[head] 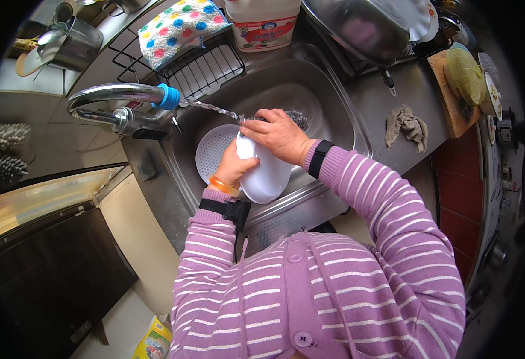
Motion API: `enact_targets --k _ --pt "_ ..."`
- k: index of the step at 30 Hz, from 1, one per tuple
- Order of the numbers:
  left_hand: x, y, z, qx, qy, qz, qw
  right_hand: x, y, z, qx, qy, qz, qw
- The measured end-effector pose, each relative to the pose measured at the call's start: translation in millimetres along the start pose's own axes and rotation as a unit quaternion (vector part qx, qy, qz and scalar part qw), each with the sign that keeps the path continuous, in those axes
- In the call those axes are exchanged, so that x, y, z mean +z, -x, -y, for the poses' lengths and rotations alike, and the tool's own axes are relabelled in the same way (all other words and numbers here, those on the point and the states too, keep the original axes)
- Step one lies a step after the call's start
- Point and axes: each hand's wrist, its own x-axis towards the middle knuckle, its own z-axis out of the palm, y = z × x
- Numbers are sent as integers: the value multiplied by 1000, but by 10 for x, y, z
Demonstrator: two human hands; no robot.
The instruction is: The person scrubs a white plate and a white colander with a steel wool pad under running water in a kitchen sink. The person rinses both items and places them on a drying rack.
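Observation:
A white plastic basin or bowl point(269, 177) is tilted over the near side of the steel sink point(334, 103). My left hand point(234, 165) grips its rim, the thumb lying on the outer wall. My right hand point(282, 136) rests over the upper end of the bowl; what its fingers hold is partly hidden. Dark steel wool point(297, 118) shows just beyond that hand. Water point(213, 107) runs from the chrome faucet point(114, 92) with a blue nozzle towards my right fingertips. Behind my left hand, a white perforated strainer point(213, 146) lies in the sink.
A black wire rack point(217, 67) with a dotted cloth point(179, 29) stands beyond the sink, beside a large plastic jug point(264, 27). Right of the sink lie a crumpled rag point(406, 128) and a wooden board point(453, 94) bearing dishes. A metal basin point(361, 27) is at the back right.

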Motion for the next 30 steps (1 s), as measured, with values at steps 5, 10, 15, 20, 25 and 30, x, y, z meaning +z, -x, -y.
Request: enact_targets --k 5,10,15,20,25,30 --pt "-40 0 40 -5 -59 5 998 -57 -34 -54 -79 -30 -5 996" --pt "-38 54 73 4 7 -9 1000 -64 -56 -77 -20 34 21 999" --pt "-1 115 70 24 8 -23 999 -45 21 -235 -26 30 -7 999" --pt "-111 242 81 57 35 -84 994 90 294 -654 198 -39 103 974" --pt "-212 335 155 52 63 -78 994 196 339 -629 357 -248 64 898" --pt "-118 206 224 56 10 -84 995 81 73 168 71 -105 -40 991"
